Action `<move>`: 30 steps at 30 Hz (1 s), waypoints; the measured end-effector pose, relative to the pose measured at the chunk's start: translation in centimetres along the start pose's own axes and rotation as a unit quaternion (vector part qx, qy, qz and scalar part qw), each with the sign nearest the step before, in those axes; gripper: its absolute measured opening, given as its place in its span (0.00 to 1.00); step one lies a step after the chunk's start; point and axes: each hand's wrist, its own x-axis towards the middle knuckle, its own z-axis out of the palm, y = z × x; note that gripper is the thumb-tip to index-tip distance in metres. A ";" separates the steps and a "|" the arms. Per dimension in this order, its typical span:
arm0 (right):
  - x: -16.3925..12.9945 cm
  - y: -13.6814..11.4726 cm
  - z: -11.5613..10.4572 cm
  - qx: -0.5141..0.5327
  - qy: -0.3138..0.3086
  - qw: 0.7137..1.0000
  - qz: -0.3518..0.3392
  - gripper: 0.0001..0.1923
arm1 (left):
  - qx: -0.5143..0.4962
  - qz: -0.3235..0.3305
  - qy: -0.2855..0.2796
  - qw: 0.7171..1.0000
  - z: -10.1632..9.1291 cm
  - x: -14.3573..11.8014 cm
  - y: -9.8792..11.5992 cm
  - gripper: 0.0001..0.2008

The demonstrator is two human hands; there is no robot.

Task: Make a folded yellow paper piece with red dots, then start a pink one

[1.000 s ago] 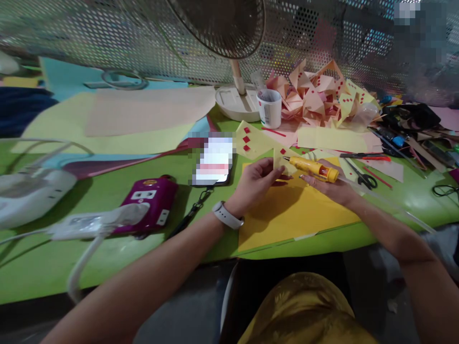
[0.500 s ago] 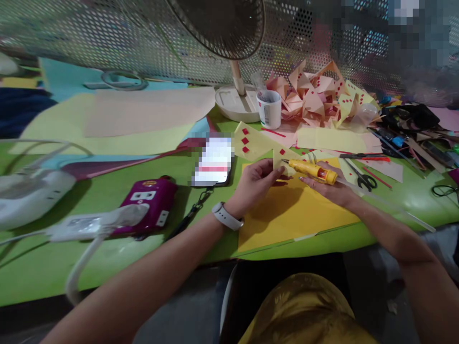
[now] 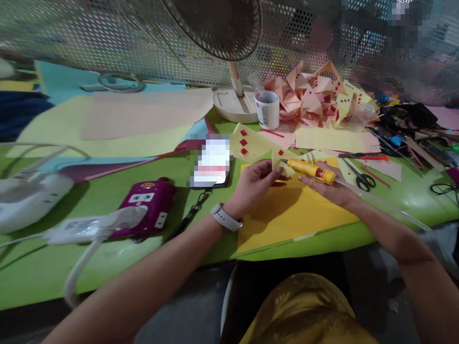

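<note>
Pale yellow paper [image 3: 255, 147] with red diamond shapes stands partly folded above the orange-yellow sheet [image 3: 287, 217]. Its near flap is pinched between the thumb and fingers of my left hand [image 3: 255, 185], which wears a pale watch at the wrist. My right hand [image 3: 328, 188] is wrapped round a yellow glue gun [image 3: 311, 171], nozzle pointing left at that flap. Whether the tip touches the paper I cannot tell. A long clear glue stick [image 3: 389, 205] sticks out from the gun's back, passing over my right wrist. Some of my right fingers are hidden behind the gun.
A phone [image 3: 211, 162] and a purple socket box [image 3: 148, 205] with white plugs lie left. Behind stand a fan [image 3: 233, 102], a white cup [image 3: 268, 111] and piled folded pink paper [image 3: 311, 98]. Scissors [image 3: 364, 180] lie right. Large paper sheets [image 3: 147, 112] cover the back left.
The whole view has shifted very slightly. Both hands, the paper and the glue gun keep nearly the same positions.
</note>
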 end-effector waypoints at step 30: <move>0.1 0.8 0.2 -0.018 0.009 1.000 0.004 0.19 | 0.017 0.000 0.001 1.000 0.0 -0.1 0.2 0.18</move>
